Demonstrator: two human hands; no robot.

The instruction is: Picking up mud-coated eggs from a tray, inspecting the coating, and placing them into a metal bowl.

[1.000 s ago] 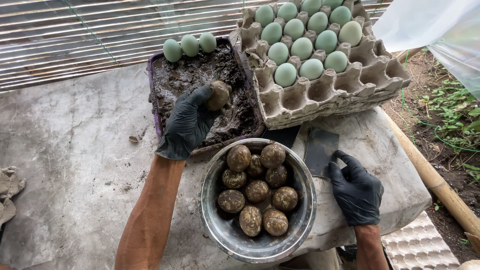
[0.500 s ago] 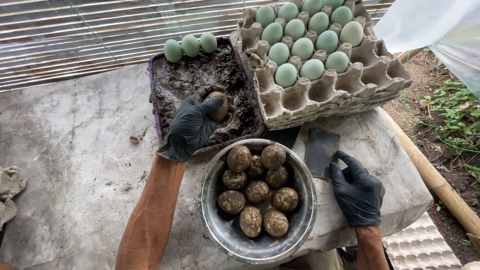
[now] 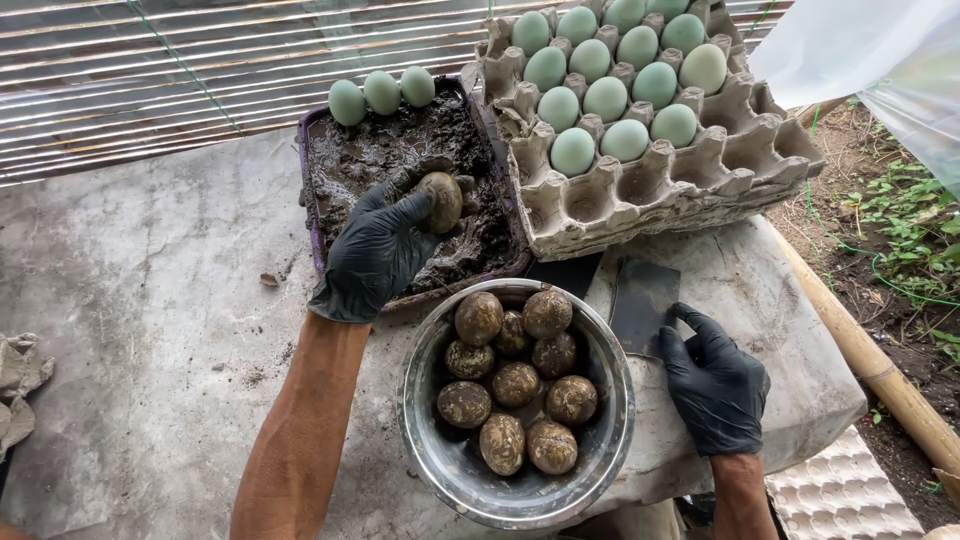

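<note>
The left hand [image 3: 375, 255], in a black glove, holds a mud-coated egg [image 3: 441, 201] over the tray of mud [image 3: 340, 165]. The thumb and fingers are curled around the egg's lower left side, clamped on it, while its upper right side shows free. The egg sits near the middle of the tray, just above the wet mud, well inside the purple rim. Three clean green eggs [image 3: 382, 92] lie in a row along the tray's far edge.

The right hand [image 3: 715, 378], also gloved, rests palm down on the grey table [image 3: 130, 330], fingers spread apart and holding nothing. Its fingertips touch the near edge of a flat dark card [image 3: 645, 300] that lies between the bowl and the egg carton.

A metal bowl [image 3: 435, 450] stands between the two hands, touching the tray's near rim, and holds a heap of mud-coated eggs [image 3: 515, 380]. It overhangs the near edge of the table a little. The egg carton [image 3: 640, 190] sits right of the tray, touching it, with green eggs in its far rows and the near rows of cups bare.

Open table lies to the left of the forearm. On the right the table ends close beyond the hand, with a bamboo pole [image 3: 870, 360] along that edge and a white egg tray [image 3: 840, 495] below.
</note>
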